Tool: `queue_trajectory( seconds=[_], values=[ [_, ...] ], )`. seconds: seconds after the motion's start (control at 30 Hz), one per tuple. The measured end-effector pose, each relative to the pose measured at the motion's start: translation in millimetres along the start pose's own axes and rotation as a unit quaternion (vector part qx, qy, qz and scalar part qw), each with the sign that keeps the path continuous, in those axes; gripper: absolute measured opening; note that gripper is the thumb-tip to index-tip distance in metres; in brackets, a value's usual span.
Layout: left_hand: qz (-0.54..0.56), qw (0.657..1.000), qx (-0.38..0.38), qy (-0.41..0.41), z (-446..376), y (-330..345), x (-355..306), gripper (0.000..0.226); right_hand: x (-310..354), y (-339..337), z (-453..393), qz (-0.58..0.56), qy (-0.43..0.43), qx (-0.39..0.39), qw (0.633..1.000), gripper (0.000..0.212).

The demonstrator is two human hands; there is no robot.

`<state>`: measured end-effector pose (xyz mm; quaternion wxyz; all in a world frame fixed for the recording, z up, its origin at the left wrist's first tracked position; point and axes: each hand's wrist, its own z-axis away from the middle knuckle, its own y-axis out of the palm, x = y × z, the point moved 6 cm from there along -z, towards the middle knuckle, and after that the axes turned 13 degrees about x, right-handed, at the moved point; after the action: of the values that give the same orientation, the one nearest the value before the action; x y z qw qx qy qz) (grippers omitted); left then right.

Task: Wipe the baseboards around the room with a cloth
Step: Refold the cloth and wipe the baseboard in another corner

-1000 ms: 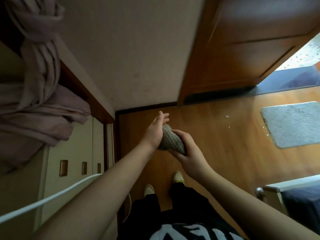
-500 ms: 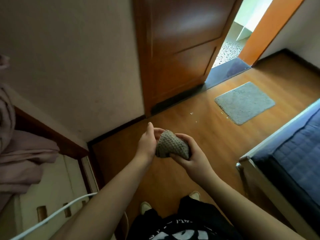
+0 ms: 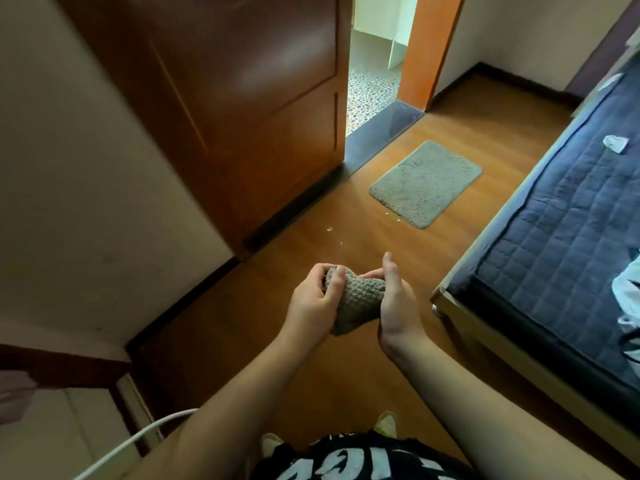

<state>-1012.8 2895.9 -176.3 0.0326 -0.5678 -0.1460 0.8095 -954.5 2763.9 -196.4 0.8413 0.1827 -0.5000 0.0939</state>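
A grey waffle-weave cloth, bunched into a wad, hangs in front of me over the wood floor. My left hand grips its upper left end with curled fingers. My right hand holds the right side, thumb pointing up and fingers wrapped behind the cloth. A dark baseboard runs along the foot of the beige wall on the left, from the cabinet corner to the door. Another dark baseboard lines the far wall past the doorway.
A brown door stands open against the left wall, beside a doorway with a dark threshold. A grey mat lies on the floor. A bed with a navy quilt fills the right. White cable and cabinet at lower left.
My view has swung right, away from the cabinet and hanging clothes toward the doorway and bed. My left hand went from flat against the cloth to gripping it; my right thumb lifted.
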Motion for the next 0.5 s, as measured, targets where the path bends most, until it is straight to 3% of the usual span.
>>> queue_trajectory(
  seconds=[0.2, 0.37, 0.5],
  values=[
    [-0.095, 0.993, 0.064, 0.034, -34.7, 56.2, -29.9, 0.014, 8.8, -68.0, -23.4, -0.184, 0.122, -0.014, 0.975, 0.07],
    [-0.116, 0.989, 0.089, 0.029, -57.3, 64.0, -38.1, 0.014, 14.3, -96.4, -52.2, -0.158, 0.155, -0.052, 0.974, 0.055],
    [-0.1, 0.993, 0.051, 0.036, -88.3, 35.8, -32.0, 0.01, 20.4, -82.7, -86.7, -0.157, 0.157, 0.006, 0.975, 0.046]
  ],
)
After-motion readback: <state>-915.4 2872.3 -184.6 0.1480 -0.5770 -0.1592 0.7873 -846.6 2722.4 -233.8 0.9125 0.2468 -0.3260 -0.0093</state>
